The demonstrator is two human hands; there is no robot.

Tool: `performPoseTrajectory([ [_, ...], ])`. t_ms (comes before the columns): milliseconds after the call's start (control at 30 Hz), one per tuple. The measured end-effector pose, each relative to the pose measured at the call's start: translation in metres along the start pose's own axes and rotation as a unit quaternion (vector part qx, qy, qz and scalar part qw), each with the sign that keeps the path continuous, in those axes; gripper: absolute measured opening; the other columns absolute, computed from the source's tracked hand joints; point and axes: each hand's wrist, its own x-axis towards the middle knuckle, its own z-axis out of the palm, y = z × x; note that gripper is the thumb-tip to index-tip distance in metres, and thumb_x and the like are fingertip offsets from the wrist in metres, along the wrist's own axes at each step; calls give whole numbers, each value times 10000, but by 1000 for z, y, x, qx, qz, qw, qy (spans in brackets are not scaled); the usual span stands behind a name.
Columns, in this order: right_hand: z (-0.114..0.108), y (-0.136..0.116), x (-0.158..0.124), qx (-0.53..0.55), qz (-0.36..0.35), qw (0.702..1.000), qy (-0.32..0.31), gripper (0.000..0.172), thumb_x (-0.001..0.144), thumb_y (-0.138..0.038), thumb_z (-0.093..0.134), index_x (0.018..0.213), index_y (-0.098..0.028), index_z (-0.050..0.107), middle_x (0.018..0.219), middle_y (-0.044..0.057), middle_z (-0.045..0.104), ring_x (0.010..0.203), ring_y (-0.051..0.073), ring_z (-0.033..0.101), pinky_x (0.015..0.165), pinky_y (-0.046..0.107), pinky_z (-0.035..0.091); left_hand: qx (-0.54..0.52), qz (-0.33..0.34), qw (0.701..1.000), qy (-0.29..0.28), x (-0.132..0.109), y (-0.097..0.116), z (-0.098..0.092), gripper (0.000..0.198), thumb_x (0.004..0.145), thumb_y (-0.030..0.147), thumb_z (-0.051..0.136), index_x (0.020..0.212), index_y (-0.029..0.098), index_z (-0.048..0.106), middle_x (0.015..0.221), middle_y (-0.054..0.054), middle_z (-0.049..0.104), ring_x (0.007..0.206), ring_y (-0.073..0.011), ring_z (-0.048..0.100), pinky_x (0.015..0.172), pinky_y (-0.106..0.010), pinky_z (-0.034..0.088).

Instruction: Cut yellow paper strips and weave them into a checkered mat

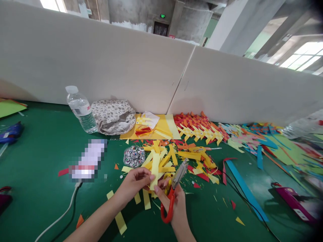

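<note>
My left hand (137, 179) pinches the lower part of a pale yellow paper strip (155, 168), which stands up between its thumb and fingers. Close beside it, my right hand (174, 198) has a pair of scissors (171, 200) with orange-red handles hooked in it, blades pointing up and away. The right thumb and fingertips also meet the bottom end of the strip. Something darker yellow (167, 178) shows by the right fingers; its kind is unclear. Loose yellow paper strips (165, 161) lie heaped just beyond both hands.
A clear container of googly eyes (134, 156) sits left of the heap. Farther left are a phone (88, 159) on a cable and a water bottle (81, 112). Woven paper fish (199, 126) lie along the partition (101, 60). A purple glue gun (292, 201) rests at right.
</note>
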Motion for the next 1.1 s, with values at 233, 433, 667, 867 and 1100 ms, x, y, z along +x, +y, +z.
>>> performPoseTrajectory([
  [233, -6, 3, 2, 34, 1, 998, 47, 273, 651, -222, 687, 705, -207, 420, 669, -22, 537, 610, 139, 549, 603, 296, 483, -11, -19, 999, -39, 1, -3, -2, 225, 620, 320, 708, 738, 142, 637, 609, -2, 606, 558, -116, 576, 519, -208, 465],
  [433, -8, 4, 3, 45, 8, 997, 61, 276, 660, -237, 688, 708, -205, 418, 661, -22, 526, 601, 140, 547, 604, 311, 483, -26, -24, 998, -54, 1, -3, -2, 207, 601, 252, 722, 759, 134, 661, 617, -25, 639, 575, -134, 599, 540, -229, 466],
  [667, -9, 10, 3, 31, -6, 997, 68, 281, 666, -254, 687, 721, -204, 417, 687, -14, 525, 615, 141, 548, 608, 305, 485, -29, -9, 998, -48, 1, -5, -2, 220, 543, 140, 724, 758, 138, 680, 657, -42, 671, 584, -137, 607, 538, -222, 467],
  [867, -8, 8, 3, 27, -13, 996, 81, 292, 635, -216, 706, 718, -200, 426, 682, -15, 549, 638, 147, 562, 638, 314, 484, -38, -13, 998, -48, 1, -7, -3, 231, 546, 150, 733, 770, 138, 677, 678, -43, 675, 600, -138, 608, 591, -251, 488],
  [1100, -6, 6, 2, 52, -15, 996, 67, 262, 653, -200, 690, 711, -210, 435, 676, -31, 561, 654, 138, 567, 638, 289, 482, -22, -6, 999, -44, 1, -6, -2, 232, 555, 167, 745, 774, 134, 674, 665, -35, 663, 590, -120, 592, 585, -231, 483],
])
